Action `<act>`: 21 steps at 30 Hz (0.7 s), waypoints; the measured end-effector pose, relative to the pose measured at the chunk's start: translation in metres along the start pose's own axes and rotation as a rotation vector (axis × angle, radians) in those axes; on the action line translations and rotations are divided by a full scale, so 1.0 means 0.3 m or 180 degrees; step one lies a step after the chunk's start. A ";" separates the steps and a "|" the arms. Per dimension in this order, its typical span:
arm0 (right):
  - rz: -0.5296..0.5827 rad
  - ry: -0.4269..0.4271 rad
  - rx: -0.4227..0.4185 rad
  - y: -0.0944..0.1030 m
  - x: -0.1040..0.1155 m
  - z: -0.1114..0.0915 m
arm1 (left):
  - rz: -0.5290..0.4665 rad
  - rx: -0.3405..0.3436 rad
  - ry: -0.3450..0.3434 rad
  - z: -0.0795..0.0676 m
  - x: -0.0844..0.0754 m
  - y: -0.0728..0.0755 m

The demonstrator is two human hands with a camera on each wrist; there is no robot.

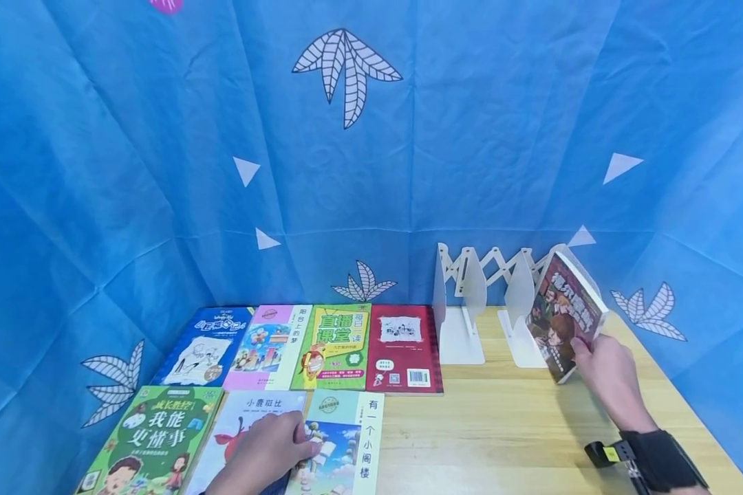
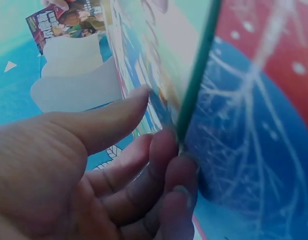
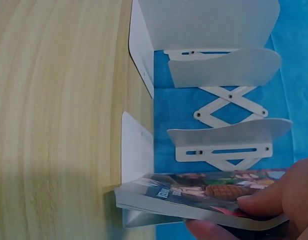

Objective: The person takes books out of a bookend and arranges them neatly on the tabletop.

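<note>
My right hand [image 1: 597,364] grips a dark red-brown paperback comic [image 1: 563,309] by its near edge, thumb on the illustrated cover. The book stands tilted at the right end of a white expandable bookend [image 1: 517,309], beside its outer plates. In the right wrist view, the lower page edge of the comic [image 3: 194,205] lies close over a white base plate. My left hand [image 1: 263,450] is at the left edge of a flat book with a blue sky picture and a pale title strip [image 1: 368,440]. Its curled fingertips are on that edge, with the thumb [image 2: 119,117] over the cover.
Next to my left hand lie a deer-story book [image 1: 263,402] and a green book [image 1: 155,440]. Behind them lie a blue book [image 1: 204,350], a pink-and-white one [image 1: 269,350], a yellow-green one [image 1: 337,347] and a red one [image 1: 404,378]. Blue cloth [image 1: 371,192] hangs behind the wooden table [image 1: 470,426].
</note>
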State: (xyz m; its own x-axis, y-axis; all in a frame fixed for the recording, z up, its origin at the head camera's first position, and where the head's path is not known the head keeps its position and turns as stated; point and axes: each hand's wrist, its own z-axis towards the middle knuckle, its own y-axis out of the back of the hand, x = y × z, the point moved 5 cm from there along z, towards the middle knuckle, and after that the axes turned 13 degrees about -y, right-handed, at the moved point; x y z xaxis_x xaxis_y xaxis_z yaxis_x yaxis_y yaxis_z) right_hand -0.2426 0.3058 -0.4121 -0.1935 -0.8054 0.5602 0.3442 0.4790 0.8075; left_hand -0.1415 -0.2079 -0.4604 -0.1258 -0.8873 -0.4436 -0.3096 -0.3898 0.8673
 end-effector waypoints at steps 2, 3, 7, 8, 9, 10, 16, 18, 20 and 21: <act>-0.0022 0.0067 -0.0057 0.012 0.005 -0.014 | -0.0052 -0.0114 -0.0024 0.007 -0.012 0.002; -0.0028 0.0100 -0.0088 0.020 0.007 -0.020 | -0.0073 -0.0167 -0.0063 0.011 -0.019 0.003; -0.0088 0.0173 -0.0184 0.060 0.012 -0.045 | -0.0104 -0.0374 -0.0168 0.029 -0.043 0.010; -0.0120 0.0186 -0.0215 0.072 0.012 -0.051 | -0.0087 -0.0425 -0.0182 0.034 -0.049 0.012; -0.0139 0.0173 -0.0223 0.085 0.011 -0.057 | -0.0077 -0.0473 -0.0175 0.039 -0.054 0.014; -0.0160 0.0162 -0.0227 0.097 0.009 -0.062 | -0.0070 -0.0514 -0.0146 0.043 -0.058 0.016; -0.0280 0.0178 -0.0335 0.179 -0.001 -0.096 | -0.0106 -0.0790 0.0054 0.047 -0.079 0.034; -0.0291 0.0250 -0.0404 0.206 0.002 -0.106 | -0.0166 -0.0873 0.0034 0.041 -0.088 0.039; -0.0299 0.0303 -0.0446 0.230 0.006 -0.116 | -0.0268 -0.0943 -0.0045 0.037 -0.100 0.042; -0.0321 0.0278 -0.0428 0.241 0.007 -0.120 | -0.0323 -0.0967 -0.0085 0.035 -0.107 0.042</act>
State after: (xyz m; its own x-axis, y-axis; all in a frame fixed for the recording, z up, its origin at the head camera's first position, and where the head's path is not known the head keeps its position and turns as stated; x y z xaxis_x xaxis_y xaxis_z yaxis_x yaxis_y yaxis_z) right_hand -0.1849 0.3261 -0.3593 -0.1546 -0.8770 0.4549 0.4478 0.3482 0.8235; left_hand -0.1513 -0.1818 -0.4376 -0.1346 -0.8350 -0.5335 -0.0267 -0.5352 0.8443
